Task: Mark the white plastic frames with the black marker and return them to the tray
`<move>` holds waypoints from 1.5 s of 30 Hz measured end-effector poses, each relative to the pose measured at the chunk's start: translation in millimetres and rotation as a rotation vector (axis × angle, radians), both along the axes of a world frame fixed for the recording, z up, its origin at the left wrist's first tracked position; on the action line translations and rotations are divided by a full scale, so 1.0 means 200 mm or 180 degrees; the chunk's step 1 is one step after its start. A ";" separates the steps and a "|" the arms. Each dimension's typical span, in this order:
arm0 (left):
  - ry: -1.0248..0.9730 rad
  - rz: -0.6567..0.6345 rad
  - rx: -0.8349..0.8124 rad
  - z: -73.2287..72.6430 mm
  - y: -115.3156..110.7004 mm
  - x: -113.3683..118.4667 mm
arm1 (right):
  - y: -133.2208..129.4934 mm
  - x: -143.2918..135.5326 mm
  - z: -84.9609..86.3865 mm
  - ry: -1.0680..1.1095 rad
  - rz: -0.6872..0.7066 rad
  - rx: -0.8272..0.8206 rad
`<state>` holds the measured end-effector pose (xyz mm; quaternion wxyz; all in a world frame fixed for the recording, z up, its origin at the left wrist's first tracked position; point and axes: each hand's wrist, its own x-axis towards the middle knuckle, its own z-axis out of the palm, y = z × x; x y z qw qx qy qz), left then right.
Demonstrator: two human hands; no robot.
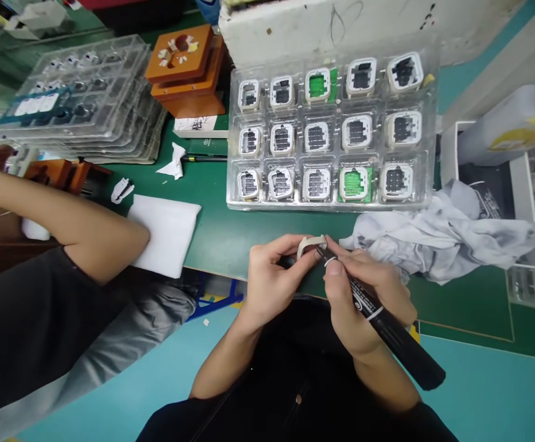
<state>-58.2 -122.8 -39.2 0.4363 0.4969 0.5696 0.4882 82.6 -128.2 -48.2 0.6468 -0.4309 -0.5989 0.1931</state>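
Observation:
Between the fingers of my left hand [271, 276] is a small off-white frame-shaped part [304, 244], tilted with its curved edge up. My right hand [363, 294] is closed round a thick black marker pen [400, 344]. The pen's tip meets the inside of the part, though my fingers hide some of the contact. Beyond my hands lies a clear plastic tray [276, 204], its pockets holding rows of white square frames [357, 132] with dark or green insides.
A crumpled grey-stained cloth [433, 233] lies right of my hands. At left are a co-worker's arm [87, 221], a white foam pad [168, 233] and stacked clear trays [142, 123]. An orange fixture block [182, 61] stands behind; a white box [523, 209] sits at right.

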 end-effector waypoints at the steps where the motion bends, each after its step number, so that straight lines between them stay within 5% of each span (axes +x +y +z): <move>1: 0.0042 0.0008 0.0009 0.00 0.00 0.00 | 0.00 0.00 0.00 -0.0003 0.0020 0.0009; 15: 0.0674 0.0055 0.0331 0.00 -0.02 0.01 | -0.01 0.00 0.02 -0.0299 -0.0058 -0.0026; 28: 0.0451 0.0065 0.0613 -0.01 -0.01 0.01 | -0.02 -0.01 0.03 -0.0300 -0.0044 -0.0071; 38: 0.0255 0.0072 0.0473 -0.02 -0.02 0.00 | -0.03 -0.01 0.04 -0.0375 -0.0097 -0.0089; 45: -0.0456 -0.0032 -0.0164 0.01 0.01 -0.01 | -0.04 -0.01 0.03 0.0115 -0.0050 -0.0138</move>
